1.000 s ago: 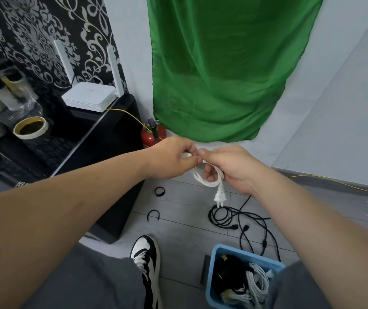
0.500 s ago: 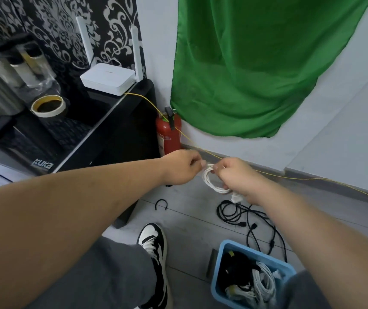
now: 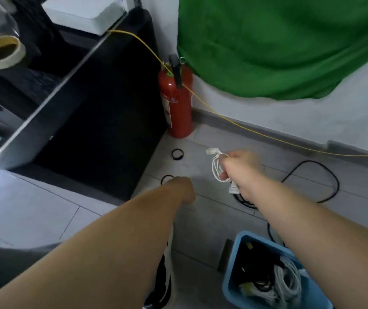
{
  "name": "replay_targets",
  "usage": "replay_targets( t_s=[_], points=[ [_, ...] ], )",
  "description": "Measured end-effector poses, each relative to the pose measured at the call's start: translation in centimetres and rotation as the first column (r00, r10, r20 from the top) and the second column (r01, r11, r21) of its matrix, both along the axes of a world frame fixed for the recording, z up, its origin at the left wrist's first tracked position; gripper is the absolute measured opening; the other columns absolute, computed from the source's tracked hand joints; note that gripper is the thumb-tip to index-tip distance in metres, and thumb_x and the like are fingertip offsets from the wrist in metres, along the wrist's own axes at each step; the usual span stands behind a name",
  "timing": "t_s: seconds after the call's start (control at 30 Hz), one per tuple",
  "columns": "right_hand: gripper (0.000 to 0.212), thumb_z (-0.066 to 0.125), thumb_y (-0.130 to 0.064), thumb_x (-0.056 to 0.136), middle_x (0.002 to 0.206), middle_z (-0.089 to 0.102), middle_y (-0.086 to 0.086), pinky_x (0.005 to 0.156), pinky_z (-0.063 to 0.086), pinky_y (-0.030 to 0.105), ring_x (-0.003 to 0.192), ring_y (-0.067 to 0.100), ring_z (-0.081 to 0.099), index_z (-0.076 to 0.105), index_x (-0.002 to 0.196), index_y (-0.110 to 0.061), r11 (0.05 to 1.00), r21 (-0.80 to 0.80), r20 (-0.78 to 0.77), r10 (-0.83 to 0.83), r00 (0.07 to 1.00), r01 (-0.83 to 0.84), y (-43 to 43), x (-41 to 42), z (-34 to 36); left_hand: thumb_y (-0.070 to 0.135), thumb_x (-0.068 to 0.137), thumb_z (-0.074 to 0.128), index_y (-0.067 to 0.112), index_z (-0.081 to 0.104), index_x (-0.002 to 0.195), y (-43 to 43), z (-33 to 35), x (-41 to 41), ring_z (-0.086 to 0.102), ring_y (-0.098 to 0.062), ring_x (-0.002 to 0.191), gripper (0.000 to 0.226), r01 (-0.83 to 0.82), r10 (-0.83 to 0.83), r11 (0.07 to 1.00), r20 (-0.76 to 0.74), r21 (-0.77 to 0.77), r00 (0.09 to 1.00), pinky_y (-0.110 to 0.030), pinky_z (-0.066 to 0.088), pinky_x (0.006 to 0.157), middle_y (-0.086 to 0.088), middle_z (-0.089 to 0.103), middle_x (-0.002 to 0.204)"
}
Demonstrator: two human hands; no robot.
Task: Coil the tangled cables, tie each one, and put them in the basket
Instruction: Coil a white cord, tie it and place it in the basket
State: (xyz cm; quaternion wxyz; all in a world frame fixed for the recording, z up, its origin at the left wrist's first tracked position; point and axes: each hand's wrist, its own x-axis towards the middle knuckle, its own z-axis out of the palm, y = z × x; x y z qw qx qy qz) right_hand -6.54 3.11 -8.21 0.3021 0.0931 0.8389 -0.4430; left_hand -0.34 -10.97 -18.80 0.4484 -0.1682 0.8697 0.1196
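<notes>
Head view, blurred by motion. Your right hand (image 3: 237,169) is closed around a coiled white cable (image 3: 217,167), held above the floor with one white plug end sticking up past your fingers and the other hanging below your fist. Your left hand (image 3: 182,189) is down low at a black tie loop (image 3: 166,179) on the grey floor; fingers look curled under, but you can't tell whether they pinch anything, since the hand hides its own grip and the loop's right side. A second black tie ring (image 3: 177,154) lies further out, near the red fire extinguisher (image 3: 176,101) standing in the corner beside the black cabinet (image 3: 93,121). A loose black cable (image 3: 312,177) sprawls on the floor behind your right forearm. The blue basket (image 3: 241,284) sits bottom right, beside your right arm, already holding black and white cable bundles. A thin yellow wire (image 3: 245,128) runs from the cabinet top along the baseboard.
</notes>
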Motion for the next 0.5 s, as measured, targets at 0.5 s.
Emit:
replay_targets(
  t_s=[0.5],
  points=[
    [0.007, 0.062, -0.015, 0.098, 0.067, 0.063, 0.006, 0.051, 0.037, 0.021, 0.039, 0.006, 0.054, 0.070, 0.097, -0.013, 0.989, -0.119, 0.109, -0.073, 0.991, 0.086, 0.6, -1.8, -5.5, 0.027, 0.077, 0.063, 0.015, 0.017, 0.159, -1.4, -7.9, -0.4, 0.036, -0.036, 0.140, 0.094, -0.501, 0.501, 0.865, 0.009, 0.008, 0.865, -0.047, 0.040, 0.114, -0.013, 0.024, 0.159]
  ],
)
